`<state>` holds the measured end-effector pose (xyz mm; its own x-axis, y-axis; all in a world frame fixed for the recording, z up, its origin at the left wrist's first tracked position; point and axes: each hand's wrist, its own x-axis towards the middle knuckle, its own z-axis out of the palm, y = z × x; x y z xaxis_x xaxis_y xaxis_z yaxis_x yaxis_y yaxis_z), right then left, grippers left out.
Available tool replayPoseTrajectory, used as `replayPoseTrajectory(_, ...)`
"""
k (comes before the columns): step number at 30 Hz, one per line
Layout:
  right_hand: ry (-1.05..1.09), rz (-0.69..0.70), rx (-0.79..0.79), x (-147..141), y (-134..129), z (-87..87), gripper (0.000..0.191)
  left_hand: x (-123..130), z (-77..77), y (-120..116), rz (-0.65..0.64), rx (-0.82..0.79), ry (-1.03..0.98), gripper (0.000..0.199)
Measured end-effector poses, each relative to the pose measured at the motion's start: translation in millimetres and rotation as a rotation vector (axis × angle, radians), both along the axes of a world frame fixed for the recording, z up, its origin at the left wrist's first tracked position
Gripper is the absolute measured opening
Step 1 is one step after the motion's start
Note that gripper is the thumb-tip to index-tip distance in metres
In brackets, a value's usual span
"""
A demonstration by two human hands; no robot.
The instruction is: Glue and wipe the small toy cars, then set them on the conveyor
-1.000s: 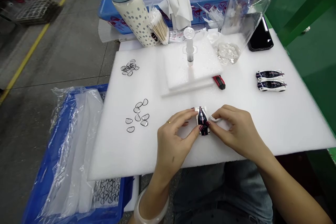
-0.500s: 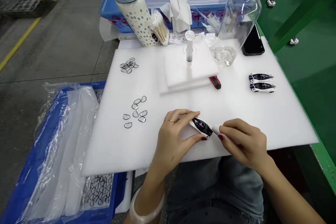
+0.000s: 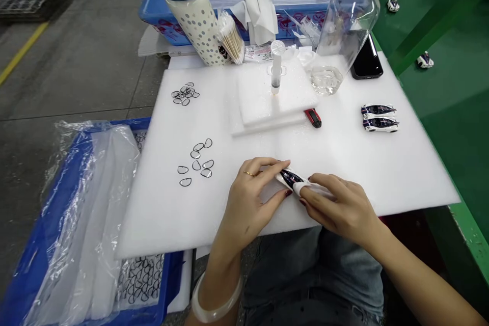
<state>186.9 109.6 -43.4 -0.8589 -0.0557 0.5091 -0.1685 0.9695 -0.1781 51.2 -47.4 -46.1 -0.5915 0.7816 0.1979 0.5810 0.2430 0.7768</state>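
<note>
Both hands are working one toy car [image 3: 289,179]: our left hand [image 3: 250,204] is pinching it while our right hand [image 3: 340,206] is pressing a white wipe [image 3: 313,191] against its near end, mid-cleaning we judge; next calls for turning it.

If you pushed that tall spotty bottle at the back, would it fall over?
Probably, yes. The spotty bottle stands tall and narrow on a small base, so a push near its blue lid would likely tip it. It stands beside the cotton swabs, so it might knock them too. Once down, its round body would probably roll.
</note>
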Motion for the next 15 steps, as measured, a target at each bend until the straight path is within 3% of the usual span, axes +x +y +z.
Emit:
replayPoseTrajectory(5, -0.031, 0.042, -0.125, -5, 9, 17.7, 0.014, 0, 0.1, 0, -0.004, 0.001, 0.003, 0.046)
replayPoseTrajectory(7, -0.045, -0.027, -0.118, -9, 25, 27.9, 0.018, 0, -0.6, 0, -0.002, 0.012, 0.018, 0.046)
replayPoseTrajectory(9, -0.037, -0.170, 0.023, -12, 39, 34.6, 0.020, 0, -1.7, 0, 0.007, 0.023, 0.027, 0.044)
replayPoseTrajectory(12, 0.061, -0.278, 0.177, -11, 41, 31.7, 0.015, 1, -3.0, 0, 0.018, 0.034, 0.028, 0.040)
replayPoseTrajectory(15, 0.098, -0.172, 0.117, -3, 22, 16.6, 0.018, 1, -3.2, 1, 0.014, 0.034, 0.021, 0.038)
